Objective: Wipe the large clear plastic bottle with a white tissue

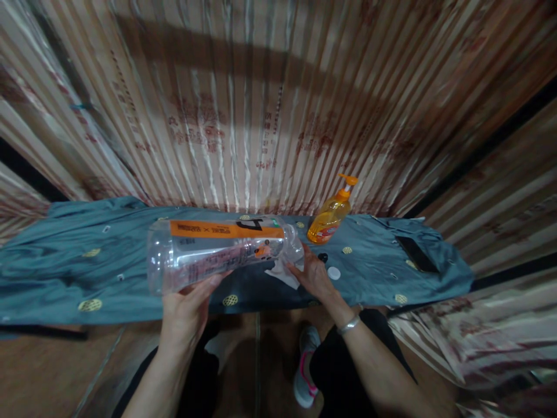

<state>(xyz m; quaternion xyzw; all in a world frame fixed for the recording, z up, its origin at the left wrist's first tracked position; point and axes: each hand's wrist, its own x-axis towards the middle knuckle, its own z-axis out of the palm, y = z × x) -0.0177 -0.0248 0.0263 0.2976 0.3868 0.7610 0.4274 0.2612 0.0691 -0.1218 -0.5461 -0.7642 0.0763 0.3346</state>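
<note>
A large clear plastic bottle [217, 252] with an orange label lies on its side, held above a teal cloth-covered table [87, 273]. My left hand [189, 305] cups the bottle's body from below, fingers wrapped round it. My right hand [311, 273] is at the bottle's neck end, fingers closed on a white cloth [282, 271] pressed by the mouth. A silver bracelet sits on my right wrist.
An orange pump bottle of liquid soap [331, 213] stands at the back of the table. A white cap [333, 273] and a small black cap [322, 256] lie near my right hand. A black phone [416, 253] rests at the right. A striped curtain hangs behind.
</note>
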